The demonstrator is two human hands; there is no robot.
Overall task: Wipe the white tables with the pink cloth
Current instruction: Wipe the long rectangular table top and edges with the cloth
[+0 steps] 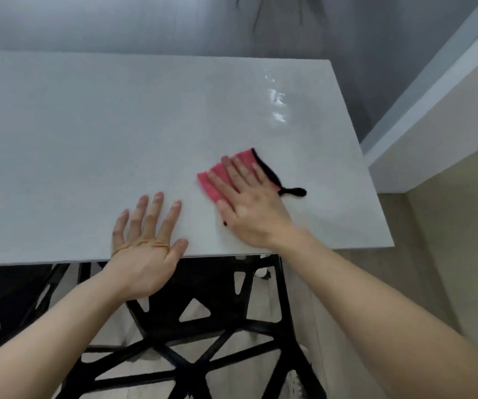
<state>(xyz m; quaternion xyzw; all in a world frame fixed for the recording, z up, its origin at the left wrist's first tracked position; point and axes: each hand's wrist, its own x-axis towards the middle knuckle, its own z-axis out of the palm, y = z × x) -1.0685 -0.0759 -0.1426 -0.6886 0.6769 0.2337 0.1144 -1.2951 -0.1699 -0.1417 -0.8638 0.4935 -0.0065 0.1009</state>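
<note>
The pink cloth (217, 180) lies flat on the white bench (88, 139), near its right edge toward the front. The right hand (249, 203) presses it with straight, spread fingers. The left hand (145, 240) rests flat and empty on the front edge, fingers apart.

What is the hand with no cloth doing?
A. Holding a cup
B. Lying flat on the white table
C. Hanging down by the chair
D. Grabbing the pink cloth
B: the left hand lies with straight, spread fingers on the white table near its front edge, while the right hand presses the pink cloth flat.
</note>
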